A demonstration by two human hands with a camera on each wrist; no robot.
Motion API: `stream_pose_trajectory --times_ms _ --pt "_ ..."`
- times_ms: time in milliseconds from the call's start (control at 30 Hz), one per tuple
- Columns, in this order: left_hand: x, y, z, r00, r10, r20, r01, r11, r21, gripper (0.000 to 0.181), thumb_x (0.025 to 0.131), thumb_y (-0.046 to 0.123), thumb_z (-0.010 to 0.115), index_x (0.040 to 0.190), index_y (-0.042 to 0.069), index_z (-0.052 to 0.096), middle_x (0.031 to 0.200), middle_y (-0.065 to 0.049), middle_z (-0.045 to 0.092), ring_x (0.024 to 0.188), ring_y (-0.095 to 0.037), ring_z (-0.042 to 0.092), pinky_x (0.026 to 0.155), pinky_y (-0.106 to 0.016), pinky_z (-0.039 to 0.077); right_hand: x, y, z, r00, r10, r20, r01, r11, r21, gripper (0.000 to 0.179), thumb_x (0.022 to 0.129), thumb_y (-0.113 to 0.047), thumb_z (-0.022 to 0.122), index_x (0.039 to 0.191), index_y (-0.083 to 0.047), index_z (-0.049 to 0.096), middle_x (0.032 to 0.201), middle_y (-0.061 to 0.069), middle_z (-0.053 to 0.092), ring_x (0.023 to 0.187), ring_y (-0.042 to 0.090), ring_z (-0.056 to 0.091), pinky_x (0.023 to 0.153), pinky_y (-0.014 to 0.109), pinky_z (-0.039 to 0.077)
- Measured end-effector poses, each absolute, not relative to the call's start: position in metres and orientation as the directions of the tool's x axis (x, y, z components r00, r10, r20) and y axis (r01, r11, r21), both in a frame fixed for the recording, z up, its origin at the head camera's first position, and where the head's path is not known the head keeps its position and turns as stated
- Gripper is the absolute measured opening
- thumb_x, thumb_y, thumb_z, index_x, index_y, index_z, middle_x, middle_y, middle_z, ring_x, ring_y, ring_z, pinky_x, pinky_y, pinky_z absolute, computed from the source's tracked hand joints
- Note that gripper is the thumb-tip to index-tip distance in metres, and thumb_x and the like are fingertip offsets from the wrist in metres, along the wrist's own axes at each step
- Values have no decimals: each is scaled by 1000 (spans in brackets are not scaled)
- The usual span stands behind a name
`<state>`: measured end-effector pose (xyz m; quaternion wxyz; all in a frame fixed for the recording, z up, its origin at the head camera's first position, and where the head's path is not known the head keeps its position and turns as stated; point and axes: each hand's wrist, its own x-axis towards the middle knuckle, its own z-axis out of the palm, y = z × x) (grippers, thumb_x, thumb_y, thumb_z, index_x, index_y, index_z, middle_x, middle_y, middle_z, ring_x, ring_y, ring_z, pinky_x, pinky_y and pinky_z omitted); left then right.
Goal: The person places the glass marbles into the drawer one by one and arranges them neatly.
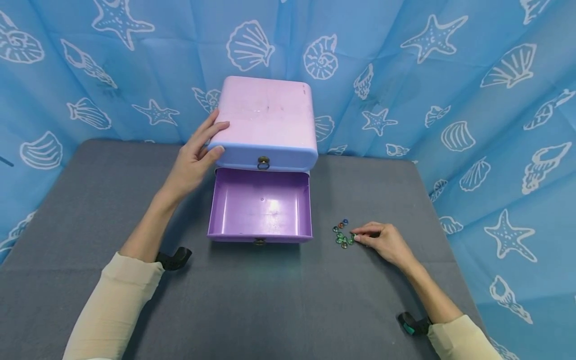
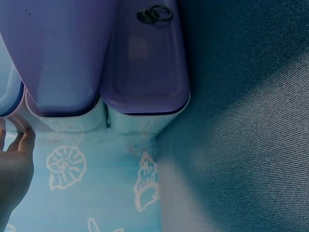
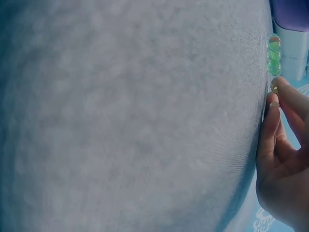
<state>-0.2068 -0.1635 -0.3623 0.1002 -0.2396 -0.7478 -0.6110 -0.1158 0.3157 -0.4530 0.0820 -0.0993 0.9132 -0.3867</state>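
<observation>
A small chest of drawers (image 1: 267, 112) with a pink top stands at the back of the table. My left hand (image 1: 191, 160) rests on its upper left edge, fingers on the top and thumb by the corner of the blue upper drawer (image 1: 288, 157). Below that, the purple lower drawer (image 1: 261, 239) is pulled out, its bottom showing. To the right lie several glass marbles (image 1: 339, 235), mostly green, with a blue and an orange one among them. My right hand (image 1: 387, 245) pinches a marble (image 3: 274, 85) at the near side of the group, between thumb and forefinger.
A grey cloth covers the table (image 1: 279, 300). Behind it and along the right hangs a blue curtain (image 1: 405, 80) with white shells and starfish. Small ring pulls (image 1: 263, 162) stick out from the drawer fronts. Black wrist cameras (image 1: 175, 258) sit on both wrists.
</observation>
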Motion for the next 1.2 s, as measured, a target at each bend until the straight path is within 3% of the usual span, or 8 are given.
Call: stream_pose_trajectory --times_ms 200,367,567,833,1067,1200 --pt "-208 -162 -362 -864 235 445 483 136 865 47 101 8 57 147 12 50 164 6 22 150 -13 18 114 -27 32 -117 317 -451 -969 -227 -94 -80 653 -753 19 94 -20 71 109 -11 78 106 9 71 79 16 64 65 27 52" --pt "-209 -163 -362 -869 233 437 472 125 873 47 100 6 56 147 9 49 165 3 21 150 -15 17 115 -27 31 -119 317 -450 -970 -216 -111 -43 601 -798 23 94 -21 70 112 -8 76 109 12 73 79 14 67 67 28 57" --pt "-208 -162 -360 -867 233 440 475 126 871 47 100 5 56 147 7 49 164 2 21 150 -15 18 115 -27 30 -119 316 -446 -968 -239 -79 -65 539 -840 28 95 -19 68 116 -1 73 109 16 73 84 18 70 70 30 58" --pt "-206 -162 -359 -861 236 450 486 120 866 47 100 4 56 146 9 50 164 4 23 150 -13 19 113 -22 32 -117 312 -442 -968 -242 -65 -72 517 -853 29 97 -22 67 119 -4 72 108 14 73 85 25 69 72 33 57" --pt "-198 -158 -349 -866 229 445 477 114 871 46 100 -2 54 145 2 49 164 -2 23 150 -16 19 113 -22 31 -116 306 -436 -968 -247 -40 -89 488 -869 30 97 -20 66 120 -2 71 109 17 73 86 29 69 71 35 57" --pt "-203 -161 -356 -865 225 449 480 107 871 47 99 -2 55 145 5 50 163 2 24 150 -14 20 113 -23 32 -115 298 -429 -968 -250 -30 -95 475 -875 29 97 -20 66 119 -2 71 109 20 72 88 30 68 71 36 57"
